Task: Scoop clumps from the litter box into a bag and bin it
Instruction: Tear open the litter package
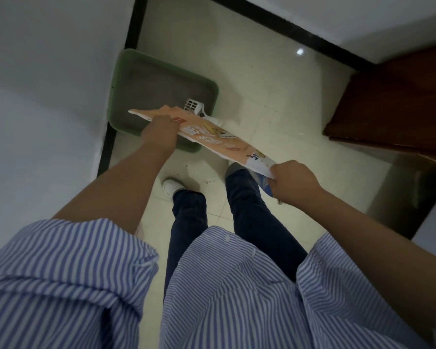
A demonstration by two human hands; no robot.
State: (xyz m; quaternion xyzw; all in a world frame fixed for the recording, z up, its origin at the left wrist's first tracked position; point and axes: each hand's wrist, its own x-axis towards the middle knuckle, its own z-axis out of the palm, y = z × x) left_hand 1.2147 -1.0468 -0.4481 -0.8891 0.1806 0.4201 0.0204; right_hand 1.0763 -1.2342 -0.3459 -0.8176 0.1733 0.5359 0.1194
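Note:
A green litter box with grey litter stands on the floor in the corner by the left wall. A white slotted scoop leans inside its near right corner. I stand over it and hold an orange and white printed plastic bag stretched flat between both hands above the box's near edge. My left hand grips the bag's far left end. My right hand grips its near right end, with part of the bag bunched under the fingers.
Pale floor tiles lie right of the box. A dark wooden door or cabinet stands at the right. White walls with a black skirting bound the corner. My feet stand just short of the box.

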